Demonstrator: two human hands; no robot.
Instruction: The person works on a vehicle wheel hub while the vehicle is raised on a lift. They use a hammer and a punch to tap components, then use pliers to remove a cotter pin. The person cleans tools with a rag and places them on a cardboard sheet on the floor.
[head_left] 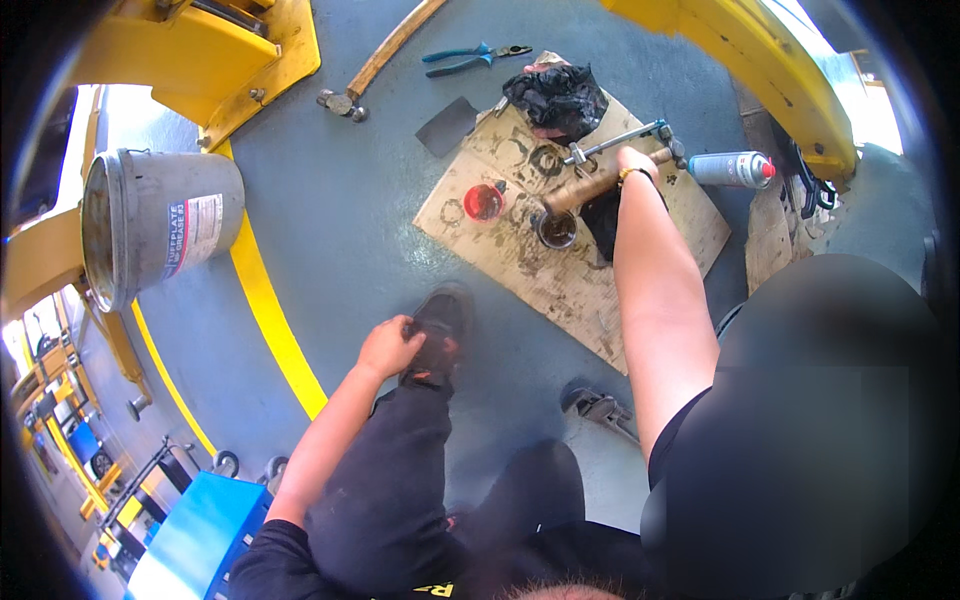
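My left hand (388,347) hangs loosely over my dark shoe (440,325), fingers a little curled and nothing in them. My right hand (640,163), a yellow band at the wrist, is closed around a thick brown cylindrical tool (582,190); its kind is unclear. The tool's left end leans at the rim of a small round cup (557,231) with dark contents. To the cup's left stands a red round container (484,202). Beyond my right hand lies a metal bar tool (620,142). All these rest on a stained cardboard sheet (560,290). A crumpled black plastic-like bundle (560,100) lies at its far edge.
A wooden-handled hammer (385,60) and blue-handled pliers (478,60) lie on the grey floor. At right is a spray can (730,168) with a red cap. A grey bucket (190,215) and yellow metal posts (265,85) flank the left. A blurred dark shape (820,430) fills the lower right.
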